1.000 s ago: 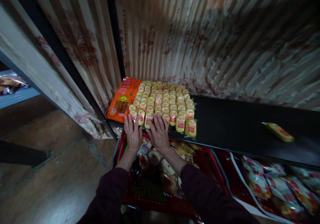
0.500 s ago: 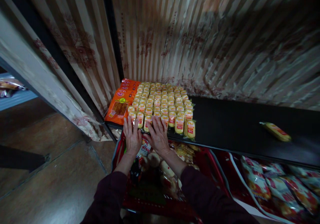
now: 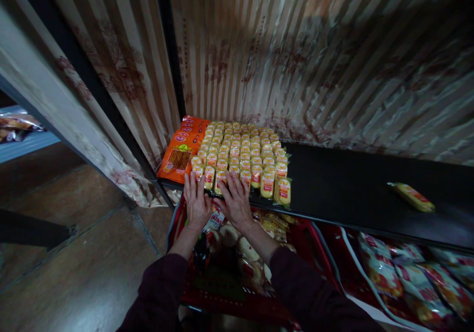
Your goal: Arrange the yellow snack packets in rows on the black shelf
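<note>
Rows of small yellow wrapped cakes (image 3: 242,149) stand on a black shelf (image 3: 333,184). Against the front row, at its left part, rests my left hand (image 3: 197,204) with fingers stretched out. Close beside it, my right hand (image 3: 236,204) also has its fingers spread and touches the front cakes. Neither hand is closed around anything. An orange snack bag (image 3: 179,149) lies flat at the left end of the rows. One single wrapped cake (image 3: 413,196) lies apart on the right of the shelf.
Below the shelf sits a red basket (image 3: 314,253) holding several packaged foods. More bagged items (image 3: 381,263) lie in another container at the lower right. Behind the shelf hangs a striped curtain (image 3: 237,55); a dark post (image 3: 170,45) rises at the left.
The view has shifted very slightly. Both hands stay at the front row of cakes, with no visible change in the rows.
</note>
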Motion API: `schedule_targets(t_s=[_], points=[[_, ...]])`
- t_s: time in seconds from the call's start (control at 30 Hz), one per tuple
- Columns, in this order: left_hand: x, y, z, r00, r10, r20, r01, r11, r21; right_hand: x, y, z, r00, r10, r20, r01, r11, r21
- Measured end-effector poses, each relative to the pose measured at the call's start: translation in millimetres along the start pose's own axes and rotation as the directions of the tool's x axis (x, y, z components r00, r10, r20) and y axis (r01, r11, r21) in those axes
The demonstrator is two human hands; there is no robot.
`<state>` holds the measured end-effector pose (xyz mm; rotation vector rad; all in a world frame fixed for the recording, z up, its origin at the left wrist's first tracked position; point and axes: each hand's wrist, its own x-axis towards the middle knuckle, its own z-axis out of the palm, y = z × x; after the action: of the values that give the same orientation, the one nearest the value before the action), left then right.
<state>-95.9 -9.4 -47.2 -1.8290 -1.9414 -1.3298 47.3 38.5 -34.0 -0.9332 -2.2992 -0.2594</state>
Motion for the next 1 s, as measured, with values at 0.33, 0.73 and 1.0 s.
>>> schedule_targets(t_s=[0.33,0.73,1.0], points=[[1,-6,4.2,0.997,-0.062,-0.041,0.062,0.998,0.002,-1,-1,0,1.000,0.016,0.006,-0.016,1.000,0.011],[4,-9,8.9,0.989,-0.122,-0.089,0.118,0.992,-0.051,28,-3,-10,0.999,0.001,-0.033,0.000,0.999,0.050],[9,-7,7.2,0.985,-0.137,-0.105,0.132,0.990,-0.051,87,12,-1,1.000,-0.016,0.025,0.012,0.986,0.166]])
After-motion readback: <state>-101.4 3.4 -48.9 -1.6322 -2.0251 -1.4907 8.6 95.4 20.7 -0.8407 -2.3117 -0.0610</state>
